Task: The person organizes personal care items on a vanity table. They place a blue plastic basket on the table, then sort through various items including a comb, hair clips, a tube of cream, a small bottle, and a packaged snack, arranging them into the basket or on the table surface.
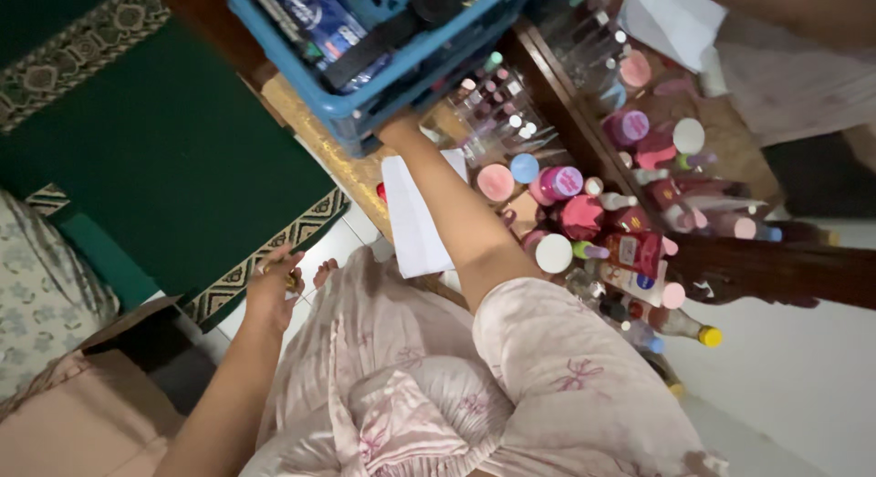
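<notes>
Two bare hands show in the head view. The right hand reaches up under the rim of a blue plastic crate with slatted sides, tilted above the wooden table; its fingers are hidden behind the crate, so I cannot tell their grip. Dark blue glossy packets lie inside. The left hand hangs low over the white floor tiles, fingers curled together around a small yellowish object, too small to identify. Beside the right forearm lies a white sheet of paper. Round pink-lidded jars and slim bottles crowd the tabletop. A green patterned rug covers the floor.
</notes>
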